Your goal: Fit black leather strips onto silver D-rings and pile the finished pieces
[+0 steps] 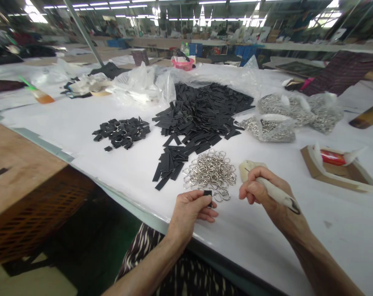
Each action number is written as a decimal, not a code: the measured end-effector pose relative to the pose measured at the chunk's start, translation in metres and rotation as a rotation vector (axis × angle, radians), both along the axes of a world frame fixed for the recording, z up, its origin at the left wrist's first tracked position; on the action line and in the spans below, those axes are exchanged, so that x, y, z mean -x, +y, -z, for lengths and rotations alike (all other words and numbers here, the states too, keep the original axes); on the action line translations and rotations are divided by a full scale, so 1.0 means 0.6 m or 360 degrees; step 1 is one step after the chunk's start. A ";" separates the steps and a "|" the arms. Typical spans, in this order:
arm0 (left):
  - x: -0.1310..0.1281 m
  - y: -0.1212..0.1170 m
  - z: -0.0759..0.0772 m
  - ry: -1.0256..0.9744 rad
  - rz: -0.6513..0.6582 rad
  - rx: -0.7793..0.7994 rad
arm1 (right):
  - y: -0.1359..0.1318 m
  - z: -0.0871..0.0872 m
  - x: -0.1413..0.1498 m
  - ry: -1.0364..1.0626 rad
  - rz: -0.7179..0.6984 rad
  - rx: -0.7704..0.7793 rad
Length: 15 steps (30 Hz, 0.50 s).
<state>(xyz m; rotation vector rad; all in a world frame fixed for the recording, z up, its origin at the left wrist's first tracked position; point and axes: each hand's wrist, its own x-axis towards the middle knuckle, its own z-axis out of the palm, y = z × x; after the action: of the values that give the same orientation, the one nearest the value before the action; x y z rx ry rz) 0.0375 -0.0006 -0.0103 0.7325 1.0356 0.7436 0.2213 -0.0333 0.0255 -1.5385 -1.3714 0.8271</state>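
- Front edge of white-covered table (121, 164) crossed by left forearm; both hands held inboard of it.
- Bare surface seen left of ring pile (209, 170), and between right hand (266, 189) and cardboard tray (337, 174).
- Left hand (194, 205): thumb and fingers closed on short black strap piece (208, 193), at near side of ring pile.
- Right hand: closed around white-handled tool (275, 193), thin tip pointed up-left over yellowish block (248, 167).
- Behind ring pile: loose black strips (205, 111). Farther left: ringed black tabs (121, 132). Bagged metal rings (274, 128) to right.
- Room: workshop, strip lights, more tables behind.
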 end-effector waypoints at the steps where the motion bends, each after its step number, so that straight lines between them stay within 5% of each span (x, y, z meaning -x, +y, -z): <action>1: 0.000 0.000 0.000 0.0003 -0.0001 0.0003 | 0.001 0.001 0.000 -0.0001 0.0006 0.0004; 12: 0.002 0.005 0.003 -0.0058 -0.0008 0.0081 | 0.000 -0.007 -0.033 0.0106 0.0013 0.0085; 15: 0.000 0.011 -0.001 -0.0051 -0.0002 0.0108 | 0.003 -0.015 -0.052 -0.0033 0.0159 0.0067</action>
<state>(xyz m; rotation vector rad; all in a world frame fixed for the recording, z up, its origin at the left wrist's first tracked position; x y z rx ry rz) 0.0377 0.0059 -0.0098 0.6599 1.0273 0.7159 0.2527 -0.0317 0.0348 -1.6388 -1.2881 0.7847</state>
